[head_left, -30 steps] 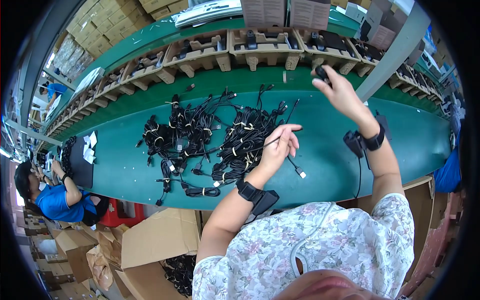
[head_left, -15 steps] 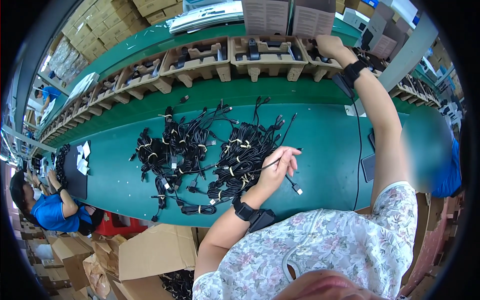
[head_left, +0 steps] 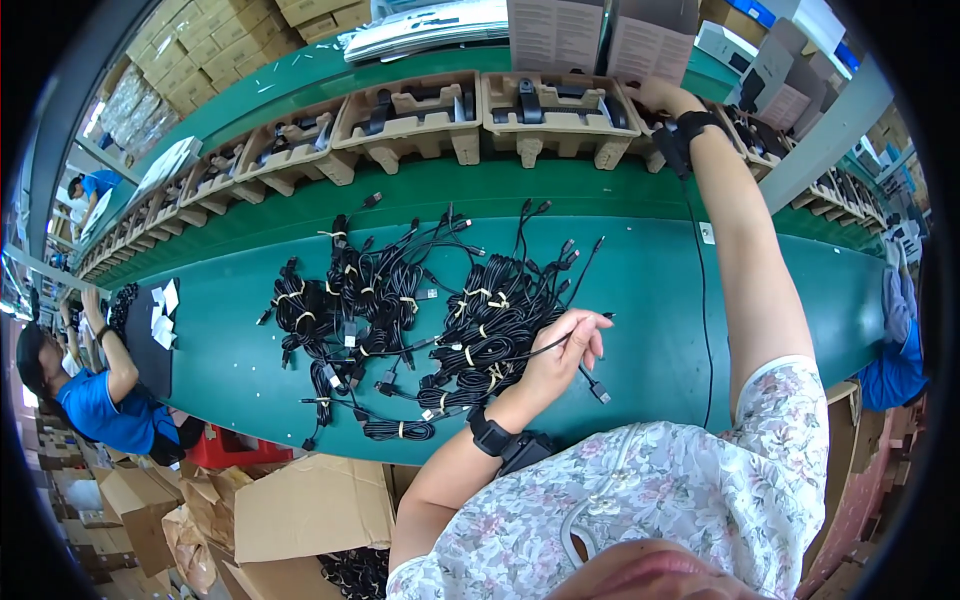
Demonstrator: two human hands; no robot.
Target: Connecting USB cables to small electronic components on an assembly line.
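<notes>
My left hand [head_left: 562, 358] is closed on a black cable [head_left: 542, 351] at the right side of the pile. One plug sticks out past its fingertips, and a loose cable connector [head_left: 598, 391] hangs just below. Bundled black cables [head_left: 492, 310], tied with pale bands, lie in a heap beside this hand. My right hand [head_left: 664, 98] reaches far forward to a brown moulded tray [head_left: 640, 131] on the raised ledge. Its fingers are mostly hidden at the tray, so their grip does not show. Both wrists wear black straps with small boxes.
A row of brown trays [head_left: 405, 122] holding black parts runs along the ledge. Printed box panels [head_left: 555, 38] stand behind. A grey post [head_left: 830, 130] rises on the right. At left a co-worker in blue [head_left: 105, 405] sits; an open carton [head_left: 312, 507] is below the table's edge.
My right hand stays by the same tray, with its wrist bent a little lower and inward. My left hand keeps the cable. The view has shifted slightly, and the person at right has moved back.
</notes>
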